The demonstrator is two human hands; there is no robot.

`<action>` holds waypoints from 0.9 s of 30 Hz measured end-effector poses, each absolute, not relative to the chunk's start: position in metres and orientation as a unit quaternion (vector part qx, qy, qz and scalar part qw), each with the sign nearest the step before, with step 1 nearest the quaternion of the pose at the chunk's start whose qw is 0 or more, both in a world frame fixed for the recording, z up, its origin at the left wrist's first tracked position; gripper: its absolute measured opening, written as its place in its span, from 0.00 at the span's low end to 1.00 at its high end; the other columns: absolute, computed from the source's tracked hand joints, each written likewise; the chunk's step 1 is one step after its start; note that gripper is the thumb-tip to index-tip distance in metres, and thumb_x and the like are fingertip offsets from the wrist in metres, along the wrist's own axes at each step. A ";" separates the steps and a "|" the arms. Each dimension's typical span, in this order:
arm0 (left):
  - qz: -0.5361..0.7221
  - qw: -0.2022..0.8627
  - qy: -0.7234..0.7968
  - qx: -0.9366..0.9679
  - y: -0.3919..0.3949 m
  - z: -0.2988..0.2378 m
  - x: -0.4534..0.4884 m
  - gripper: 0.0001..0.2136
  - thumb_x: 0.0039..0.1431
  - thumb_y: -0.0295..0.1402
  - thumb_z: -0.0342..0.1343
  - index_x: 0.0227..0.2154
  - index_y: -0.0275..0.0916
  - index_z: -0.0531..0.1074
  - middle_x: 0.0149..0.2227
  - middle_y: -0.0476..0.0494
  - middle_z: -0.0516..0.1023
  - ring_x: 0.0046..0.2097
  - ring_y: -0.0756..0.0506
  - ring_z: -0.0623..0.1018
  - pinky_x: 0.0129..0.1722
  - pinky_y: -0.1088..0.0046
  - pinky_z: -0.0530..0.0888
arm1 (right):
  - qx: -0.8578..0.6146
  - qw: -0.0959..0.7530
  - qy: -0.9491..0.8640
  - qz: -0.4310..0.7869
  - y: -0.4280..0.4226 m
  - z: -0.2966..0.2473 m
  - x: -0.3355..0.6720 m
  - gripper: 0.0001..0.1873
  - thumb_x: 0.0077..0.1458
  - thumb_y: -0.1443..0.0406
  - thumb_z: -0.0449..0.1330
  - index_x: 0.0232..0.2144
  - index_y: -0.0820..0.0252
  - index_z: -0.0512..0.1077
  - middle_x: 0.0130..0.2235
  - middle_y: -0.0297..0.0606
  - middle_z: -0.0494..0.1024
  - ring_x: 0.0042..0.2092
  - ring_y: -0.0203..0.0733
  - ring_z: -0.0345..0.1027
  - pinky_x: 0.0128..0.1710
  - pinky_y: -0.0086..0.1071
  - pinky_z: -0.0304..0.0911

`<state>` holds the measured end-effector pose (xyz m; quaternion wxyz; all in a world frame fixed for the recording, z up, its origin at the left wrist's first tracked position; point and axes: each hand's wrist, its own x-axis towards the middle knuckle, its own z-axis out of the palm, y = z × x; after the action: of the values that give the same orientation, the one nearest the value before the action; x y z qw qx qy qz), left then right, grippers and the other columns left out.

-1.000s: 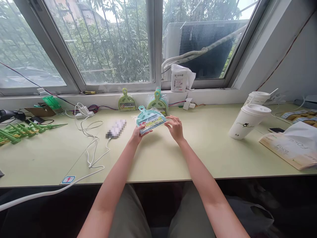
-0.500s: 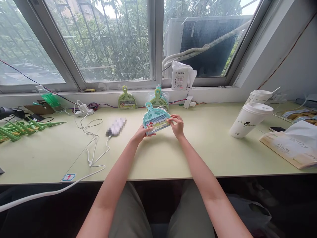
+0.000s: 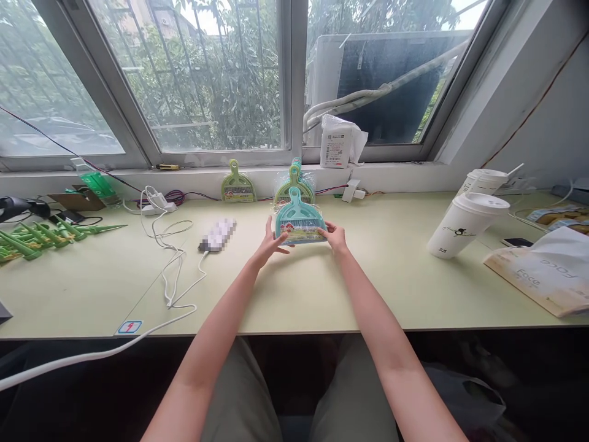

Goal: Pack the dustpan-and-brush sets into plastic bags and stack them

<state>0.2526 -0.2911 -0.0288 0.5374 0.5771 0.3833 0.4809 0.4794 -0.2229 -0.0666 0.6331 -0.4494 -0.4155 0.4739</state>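
Pale yellow-green surface (image 3: 294, 294) runs beneath a window (image 3: 221, 80), with charging cables (image 3: 175, 264) to the left and a white lidded cup (image 3: 460, 224) to the right. Item under handling: a teal dustpan-and-brush pack (image 3: 301, 215), at mid-surface, directly on the near side of a row of similar packs (image 3: 295, 178). Left hand (image 3: 268, 247) is clamped on its lower left corner, thumb in front, some fingers spread; right hand (image 3: 335, 237) pinches its lower right edge.

Progress, as judged: the row and a lone green pack (image 3: 238, 188) stand placed at the far wall; the teal pack is not yet released. Whether its lower edge touches the surface cannot be told.

Compared with half a second ago: the pack, then tilted with its right end raised, now sits nearly level, handle upward, and farther right. Cup and cables show no evident change.
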 end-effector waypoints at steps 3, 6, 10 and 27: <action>0.511 0.475 0.397 0.596 -0.288 -0.033 0.256 0.54 0.42 0.39 0.68 0.66 0.52 0.37 0.54 0.36 0.71 0.41 0.41 0.79 0.32 0.67 0.78 | -0.434 0.658 -0.402 0.466 -0.226 -0.062 0.479 0.28 0.24 0.63 0.75 0.33 0.60 0.76 0.28 0.33 0.80 0.36 0.44 0.74 0.48 0.45 0.67; 0.555 0.430 0.432 0.566 -0.279 -0.039 0.255 0.39 0.46 0.43 0.63 0.61 0.43 0.54 0.45 0.38 0.76 0.41 0.41 0.77 0.30 0.67 0.77 | -0.420 0.640 -0.439 0.470 -0.232 -0.054 0.477 0.26 0.27 0.60 0.74 0.33 0.61 0.77 0.31 0.35 0.81 0.38 0.44 0.74 0.49 0.44 0.67; 0.574 0.398 0.459 0.549 -0.267 -0.047 0.245 0.19 0.49 0.44 0.59 0.41 0.38 0.71 0.36 0.42 0.76 0.37 0.43 0.76 0.30 0.67 0.75 | -0.410 0.610 -0.496 0.463 -0.241 -0.047 0.469 0.24 0.33 0.56 0.72 0.35 0.60 0.76 0.37 0.37 0.81 0.40 0.44 0.73 0.47 0.41 0.67; 0.523 0.068 0.642 0.557 -0.261 -0.045 0.210 0.12 0.64 0.37 0.45 0.47 0.42 0.64 0.41 0.41 0.77 0.39 0.42 0.76 0.36 0.68 0.68 | -0.482 0.550 -0.621 0.283 -0.227 -0.055 0.417 0.19 0.37 0.57 0.65 0.34 0.61 0.73 0.29 0.34 0.77 0.30 0.41 0.67 0.30 0.31 0.62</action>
<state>0.2103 -0.2614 -0.0446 0.0678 0.5565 0.6418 0.5232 0.4174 -0.2273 -0.0550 0.5498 -0.4818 -0.6209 0.2829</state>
